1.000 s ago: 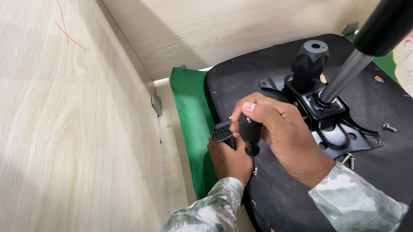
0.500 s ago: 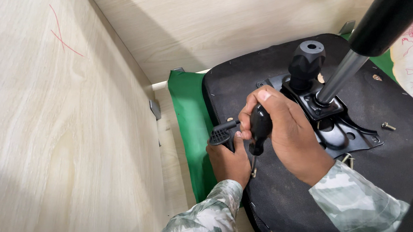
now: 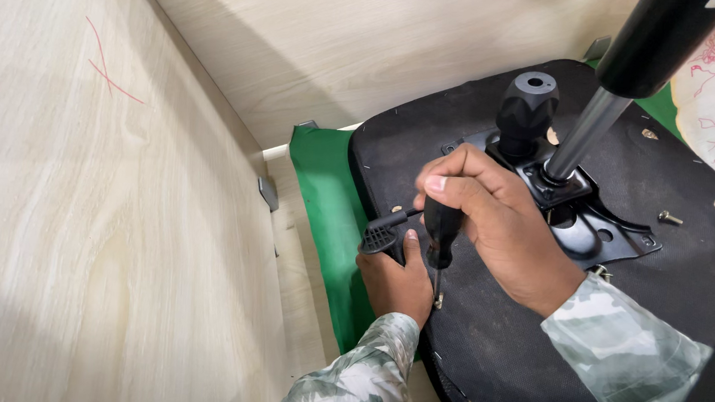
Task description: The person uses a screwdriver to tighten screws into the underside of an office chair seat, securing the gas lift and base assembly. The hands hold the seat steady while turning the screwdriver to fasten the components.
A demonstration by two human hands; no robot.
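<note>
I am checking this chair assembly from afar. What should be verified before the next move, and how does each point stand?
1. Right hand wrapped around the screwdriver handle: ok.
2. Screwdriver tip on the screw at the seat's edge: ok; seating in the head, cannot tell.
3. Left hand pressing beside the black lever: ok.
4. Seat underside resting on the green cloth: ok.
5. Loose screw lying on the seat: not ok.
6. Metal plate bolted tight: cannot tell.

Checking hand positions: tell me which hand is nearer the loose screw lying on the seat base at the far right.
Right. The right hand, gripping the screwdriver, sits nearer the loose screw, beside the metal plate. The left hand is farther, at the seat base edge by the green cloth.
</note>
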